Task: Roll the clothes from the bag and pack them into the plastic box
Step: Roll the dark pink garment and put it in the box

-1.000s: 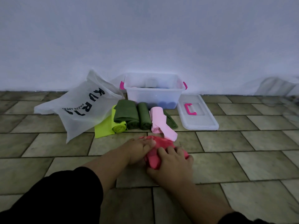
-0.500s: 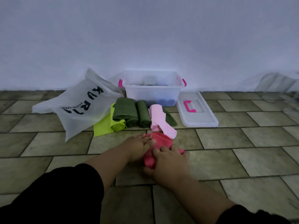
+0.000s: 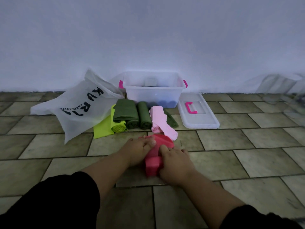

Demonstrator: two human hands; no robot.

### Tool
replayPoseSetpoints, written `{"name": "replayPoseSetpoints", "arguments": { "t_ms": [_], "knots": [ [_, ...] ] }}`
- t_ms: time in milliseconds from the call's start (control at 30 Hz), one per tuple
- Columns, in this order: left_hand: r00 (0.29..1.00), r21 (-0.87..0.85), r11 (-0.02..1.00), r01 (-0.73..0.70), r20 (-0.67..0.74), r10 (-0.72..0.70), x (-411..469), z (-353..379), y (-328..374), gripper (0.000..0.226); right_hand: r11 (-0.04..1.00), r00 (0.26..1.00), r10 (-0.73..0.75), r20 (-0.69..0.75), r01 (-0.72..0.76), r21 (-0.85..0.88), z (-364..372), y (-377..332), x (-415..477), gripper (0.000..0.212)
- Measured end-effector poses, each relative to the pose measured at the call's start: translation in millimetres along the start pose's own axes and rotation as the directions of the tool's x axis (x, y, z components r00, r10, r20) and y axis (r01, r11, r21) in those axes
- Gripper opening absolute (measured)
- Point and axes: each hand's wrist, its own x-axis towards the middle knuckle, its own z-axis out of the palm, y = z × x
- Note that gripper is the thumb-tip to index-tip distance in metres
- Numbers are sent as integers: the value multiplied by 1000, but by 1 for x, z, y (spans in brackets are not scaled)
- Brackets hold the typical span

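A red cloth lies on the tiled floor in front of me, partly rolled. My left hand presses on its left side and my right hand grips its right side. Behind it lie a pink roll, two dark green rolls and a neon yellow roll. The clear plastic box with pink handles stands open by the wall, with dark rolls showing through its front. A white bag with black letters lies to the left.
The box lid with a pink handle lies flat to the right of the box. A white wall runs behind everything. Clear plastic sits at the far right by the wall. Bare tiles spread to the left and right of my hands.
Both hands have worked the red cloth slightly nearer to me, and more of the roll shows between them. The other clothes, the bag and the box stay put.
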Motion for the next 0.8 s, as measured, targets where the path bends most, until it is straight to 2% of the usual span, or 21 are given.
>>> {"name": "replayPoseSetpoints", "arguments": {
  "t_ms": [67,100,167,233,333,467,567,700,800],
  "knots": [
    [980,-61,996,-68,-192,55,-14,0,7,48,999,1000,0,-9,1,35,-1,3,1,27],
    [965,-86,989,-117,-244,93,-22,2,11,49,999,1000,-6,-21,7,48,-1,4,1,27],
    [965,-119,977,-179,-213,151,-37,12,17,49,998,999,-26,-31,27,58,-1,7,2,32],
    [978,-97,981,-170,-143,155,-46,25,17,46,996,998,-55,-36,57,74,-3,9,2,35],
    [962,-30,981,-191,-202,181,-48,31,12,38,976,998,-58,-17,60,210,-10,13,-1,36],
    [984,56,995,-84,-152,92,-47,27,11,27,804,997,51,53,-72,590,-14,28,-7,20],
    [991,138,990,-7,-129,25,-50,24,8,23,700,991,100,90,-134,702,-10,35,-11,28],
    [970,356,934,-37,-211,119,-51,23,11,36,699,992,91,83,-123,704,-8,36,-7,30],
    [967,394,907,-150,-134,218,-58,29,15,57,729,998,42,44,-61,682,-10,35,-4,33]
  ]
}}
